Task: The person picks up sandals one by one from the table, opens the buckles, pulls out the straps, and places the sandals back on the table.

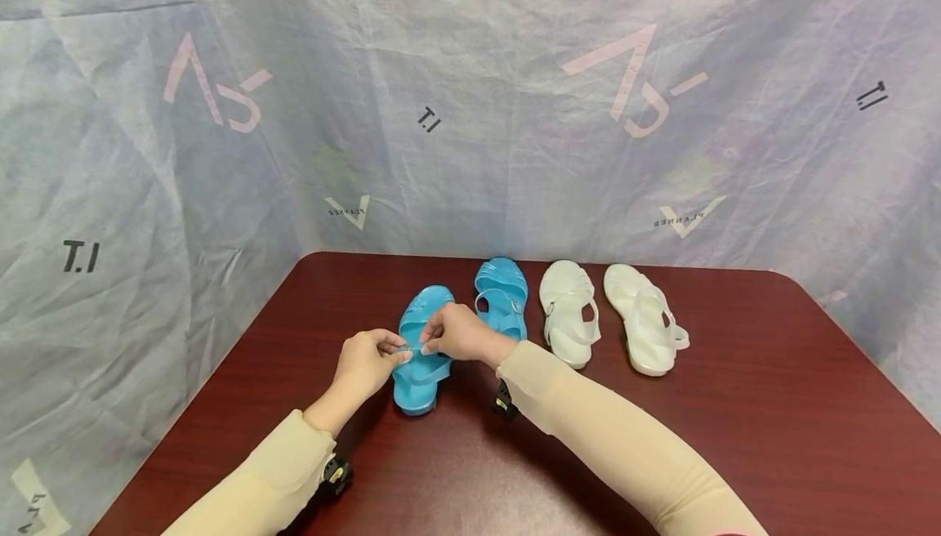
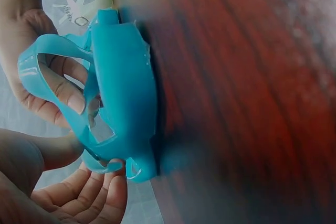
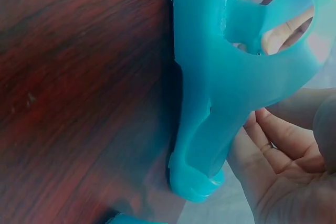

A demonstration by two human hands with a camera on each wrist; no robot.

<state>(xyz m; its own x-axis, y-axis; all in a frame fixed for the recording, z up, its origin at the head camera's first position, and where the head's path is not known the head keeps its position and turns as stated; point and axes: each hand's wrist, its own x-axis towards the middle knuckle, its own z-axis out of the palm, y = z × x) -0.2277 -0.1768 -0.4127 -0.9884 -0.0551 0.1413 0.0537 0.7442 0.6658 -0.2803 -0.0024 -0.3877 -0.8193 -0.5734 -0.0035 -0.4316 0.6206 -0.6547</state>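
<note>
A blue jelly sandal (image 1: 416, 395) stands on the table, toe pointing away, between both hands. My left hand (image 1: 362, 366) pinches the ankle strap at the sandal's left side, by a small metal buckle; in the left wrist view its thumb and fingers meet on the blue strap (image 2: 97, 163). From the right, my right hand (image 1: 465, 335) pinches the strap near the middle with bent thumb and forefinger. In the right wrist view the sandal's side and heel loop (image 3: 310, 40) partly cover both hands, so the right fingertips are hidden there.
A second blue sandal (image 1: 503, 281) lies just beyond my right hand, partly covered by it. Two white sandals (image 1: 568, 299) stand farther right. Behind the dark red table (image 1: 772, 372) hangs a grey printed cloth (image 1: 470, 152). A black wrist device (image 1: 336, 475) sits under the left sleeve.
</note>
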